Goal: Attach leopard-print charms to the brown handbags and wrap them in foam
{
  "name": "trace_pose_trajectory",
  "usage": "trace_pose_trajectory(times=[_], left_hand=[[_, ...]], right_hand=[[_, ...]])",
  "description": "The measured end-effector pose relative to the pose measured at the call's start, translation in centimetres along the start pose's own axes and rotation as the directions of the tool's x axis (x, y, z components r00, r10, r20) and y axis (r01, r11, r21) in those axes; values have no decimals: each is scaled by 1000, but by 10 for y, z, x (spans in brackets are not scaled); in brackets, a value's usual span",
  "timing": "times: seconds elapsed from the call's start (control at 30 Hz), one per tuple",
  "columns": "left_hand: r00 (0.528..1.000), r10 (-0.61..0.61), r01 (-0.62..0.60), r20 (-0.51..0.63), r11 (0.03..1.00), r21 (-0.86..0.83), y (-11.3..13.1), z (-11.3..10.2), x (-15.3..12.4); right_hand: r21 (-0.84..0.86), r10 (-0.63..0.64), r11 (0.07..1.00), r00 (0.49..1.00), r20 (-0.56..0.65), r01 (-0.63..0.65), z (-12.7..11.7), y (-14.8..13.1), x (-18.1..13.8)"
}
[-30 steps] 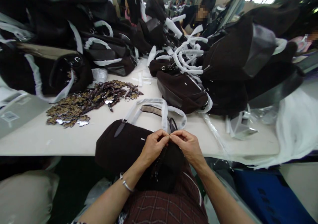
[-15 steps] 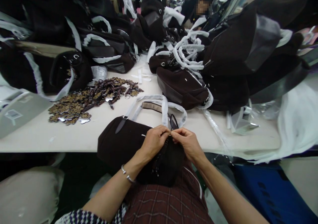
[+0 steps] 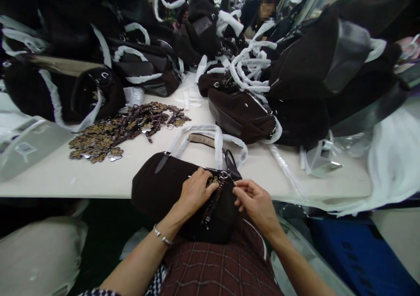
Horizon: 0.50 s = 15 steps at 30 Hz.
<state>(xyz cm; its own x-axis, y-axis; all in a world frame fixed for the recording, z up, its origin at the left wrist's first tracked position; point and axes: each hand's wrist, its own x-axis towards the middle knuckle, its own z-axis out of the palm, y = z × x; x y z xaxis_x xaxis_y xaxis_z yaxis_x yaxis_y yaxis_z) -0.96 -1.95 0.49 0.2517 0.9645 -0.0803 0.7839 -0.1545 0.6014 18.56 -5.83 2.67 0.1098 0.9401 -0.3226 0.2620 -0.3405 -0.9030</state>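
A dark brown handbag (image 3: 167,188) with white-wrapped handles (image 3: 218,147) leans at the table's front edge, against my lap. Near its top right, a charm (image 3: 216,191) with gold flower shapes and dark braided strands hangs from a metal ring (image 3: 223,174). My left hand (image 3: 196,190) lies on the bag front, thumb and fingers closed about the charm's flower part. Just right of the ring, my right hand (image 3: 254,199) pinches something small and thin, too small to make out. A dark leather loop (image 3: 231,162) sits behind the ring.
A heap of gold flower charms (image 3: 98,140) lies on the white table (image 3: 177,192) at left. Behind it and to the right are piled dark bags (image 3: 243,116). A clear plastic bin (image 3: 29,145) stands at far left. Beyond the pile is another person (image 3: 262,13).
My hands have moved apart from a shared pinch at the bag's top. The right has shifted right and down, the left slightly left, and the ring and flower charm now show.
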Motion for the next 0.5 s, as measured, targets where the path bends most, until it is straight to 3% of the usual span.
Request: trace_pose_trajectory(times=[0.1,0.3,0.5], left_hand=[[1000,4,-2,26,998,-70,-5,1,1],[977,-56,131,205,917,-377,-9,4,-4],[942,-50,268,333,710,-651,-4,4,-14]], right_hand=[[-112,106,990,975,195,-85,13,0,-3],[-325,79,946,983,164,-21,31,-3,8],[-115,2,993,994,113,11,37,5,3]])
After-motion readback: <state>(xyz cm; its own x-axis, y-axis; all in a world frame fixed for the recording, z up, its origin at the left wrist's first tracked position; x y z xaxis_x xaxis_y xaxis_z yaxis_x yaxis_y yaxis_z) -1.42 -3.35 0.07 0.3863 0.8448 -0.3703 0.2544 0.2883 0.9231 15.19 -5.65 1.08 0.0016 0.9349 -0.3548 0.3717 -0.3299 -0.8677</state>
